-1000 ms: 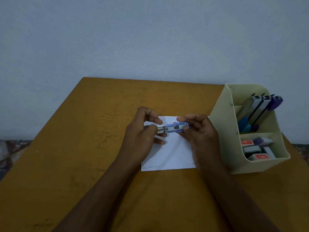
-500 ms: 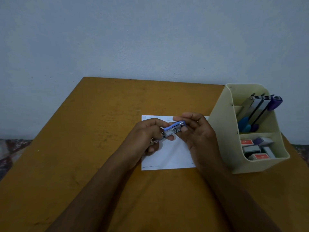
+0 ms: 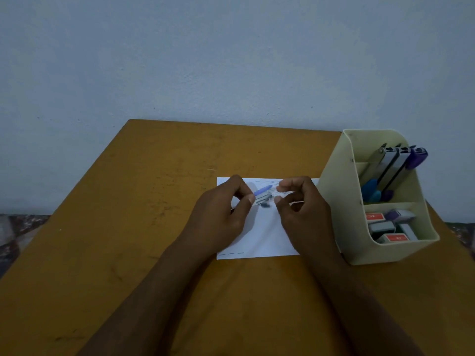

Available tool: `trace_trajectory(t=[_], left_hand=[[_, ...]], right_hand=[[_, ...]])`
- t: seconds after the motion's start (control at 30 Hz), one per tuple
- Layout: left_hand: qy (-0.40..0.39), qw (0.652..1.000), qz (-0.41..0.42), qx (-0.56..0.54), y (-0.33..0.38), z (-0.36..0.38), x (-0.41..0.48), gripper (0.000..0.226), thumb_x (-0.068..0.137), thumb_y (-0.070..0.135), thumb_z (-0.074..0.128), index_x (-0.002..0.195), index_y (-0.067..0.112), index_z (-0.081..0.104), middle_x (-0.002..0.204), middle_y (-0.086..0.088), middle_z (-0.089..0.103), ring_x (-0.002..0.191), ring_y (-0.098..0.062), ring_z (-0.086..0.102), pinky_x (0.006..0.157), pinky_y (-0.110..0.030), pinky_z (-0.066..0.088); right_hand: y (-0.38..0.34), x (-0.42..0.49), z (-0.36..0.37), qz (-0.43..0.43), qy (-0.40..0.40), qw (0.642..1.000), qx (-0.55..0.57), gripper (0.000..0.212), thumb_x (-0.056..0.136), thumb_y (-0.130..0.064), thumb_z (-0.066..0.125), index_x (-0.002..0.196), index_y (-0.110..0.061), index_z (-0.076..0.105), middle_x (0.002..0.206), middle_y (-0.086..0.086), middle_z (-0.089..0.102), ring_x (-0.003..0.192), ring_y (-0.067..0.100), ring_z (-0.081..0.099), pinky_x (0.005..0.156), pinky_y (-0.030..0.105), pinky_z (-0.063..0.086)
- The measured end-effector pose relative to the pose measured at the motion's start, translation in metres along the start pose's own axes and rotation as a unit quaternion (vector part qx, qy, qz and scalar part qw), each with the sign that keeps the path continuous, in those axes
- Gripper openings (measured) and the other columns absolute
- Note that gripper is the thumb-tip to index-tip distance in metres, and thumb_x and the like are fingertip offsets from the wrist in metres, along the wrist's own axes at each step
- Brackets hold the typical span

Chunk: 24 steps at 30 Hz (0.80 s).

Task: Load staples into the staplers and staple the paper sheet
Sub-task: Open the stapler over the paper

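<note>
A white paper sheet (image 3: 259, 240) with rows of staples lies on the brown table, in front of me. My left hand (image 3: 221, 214) grips a small blue stapler (image 3: 263, 194) just above the sheet's upper part, its nose pointing right. The stapler is blurred. My right hand (image 3: 303, 209) hovers just right of the stapler, fingers curled and apart, holding nothing that I can see. More staplers (image 3: 393, 168) stand upright in the back compartment of a cream organiser. Staple boxes (image 3: 385, 224) lie in its front compartment.
The cream organiser (image 3: 331, 201) stands at the table's right edge, touching the paper's right side. The brown table (image 3: 128, 227) reaches to a pale wall at the back. A patterned floor shows past the left and right table edges.
Both hands held the stapler a second ago. My right hand has let go and drawn slightly right. My left hand now holds the stapler alone, and its nose has tilted.
</note>
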State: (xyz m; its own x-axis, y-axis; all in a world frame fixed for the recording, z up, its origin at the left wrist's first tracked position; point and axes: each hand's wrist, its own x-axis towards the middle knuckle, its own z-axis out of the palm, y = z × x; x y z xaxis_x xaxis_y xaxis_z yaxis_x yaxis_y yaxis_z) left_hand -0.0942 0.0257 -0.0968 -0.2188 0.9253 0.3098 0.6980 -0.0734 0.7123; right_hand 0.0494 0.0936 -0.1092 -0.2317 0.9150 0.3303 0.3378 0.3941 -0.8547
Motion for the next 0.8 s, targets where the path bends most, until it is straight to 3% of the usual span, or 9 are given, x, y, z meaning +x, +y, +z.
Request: trace_trajectory(t=[0.2,0.3,0.4,0.53,0.67,0.8], left_hand=[[-0.021,0.99,0.049,0.133,-0.005,0.003,0.0,0.008,0.093,0.026,0.054,0.095,0.02,0.06,0.092,0.005,0.064,0.065,-0.008,0.048,0.056,-0.016,0.031],[0.005,0.993,0.038,0.109,-0.005,0.003,0.0,0.009,0.094,0.025,0.054,0.092,0.018,0.059,0.087,0.004,0.065,0.06,-0.006,0.048,0.053,-0.016,0.03],[0.046,0.996,0.002,0.074,-0.007,0.002,0.002,0.012,0.096,0.025,0.051,0.093,0.016,0.059,0.089,0.003,0.068,0.062,-0.007,0.053,0.053,-0.019,0.038],[0.077,0.995,0.005,0.058,-0.008,0.001,0.003,0.01,0.093,0.022,0.057,0.091,0.016,0.065,0.086,0.005,0.068,0.057,-0.001,0.051,0.054,-0.008,0.036],[0.071,0.996,0.014,0.054,-0.007,0.001,0.003,0.009,0.092,0.02,0.059,0.091,0.016,0.067,0.085,0.006,0.068,0.065,-0.002,0.054,0.06,-0.008,0.038],[0.071,0.996,0.003,0.057,-0.009,0.001,0.004,0.01,0.092,0.022,0.059,0.092,0.017,0.068,0.085,0.006,0.068,0.074,-0.007,0.059,0.066,-0.02,0.046]], right_hand=[[0.002,-0.002,0.001,-0.017,-0.02,0.997,-0.071,0.022,0.081,0.001,0.062,0.087,-0.019,0.056,0.087,-0.005,0.06,0.071,0.003,0.055,0.066,0.006,0.041],[0.001,-0.002,-0.002,-0.024,-0.045,0.996,-0.078,0.02,0.079,-0.002,0.066,0.087,-0.019,0.058,0.087,-0.006,0.061,0.074,0.006,0.056,0.068,0.015,0.043],[0.002,-0.001,-0.006,-0.046,-0.117,0.985,-0.118,0.017,0.078,-0.012,0.071,0.09,-0.019,0.062,0.092,-0.009,0.06,0.079,0.006,0.054,0.069,0.012,0.039],[0.002,0.001,-0.009,-0.082,-0.178,0.965,-0.176,0.008,0.081,-0.013,0.067,0.089,-0.013,0.071,0.09,-0.009,0.056,0.076,0.001,0.044,0.078,0.012,0.032],[0.0,0.002,-0.011,-0.06,-0.175,0.967,-0.175,0.005,0.079,-0.016,0.071,0.08,-0.017,0.066,0.088,-0.002,0.061,0.072,0.003,0.046,0.068,0.01,0.034],[-0.004,0.001,-0.017,-0.043,-0.175,0.966,-0.184,0.008,0.082,-0.019,0.068,0.078,-0.017,0.061,0.08,-0.004,0.061,0.069,0.006,0.052,0.062,0.011,0.037]])
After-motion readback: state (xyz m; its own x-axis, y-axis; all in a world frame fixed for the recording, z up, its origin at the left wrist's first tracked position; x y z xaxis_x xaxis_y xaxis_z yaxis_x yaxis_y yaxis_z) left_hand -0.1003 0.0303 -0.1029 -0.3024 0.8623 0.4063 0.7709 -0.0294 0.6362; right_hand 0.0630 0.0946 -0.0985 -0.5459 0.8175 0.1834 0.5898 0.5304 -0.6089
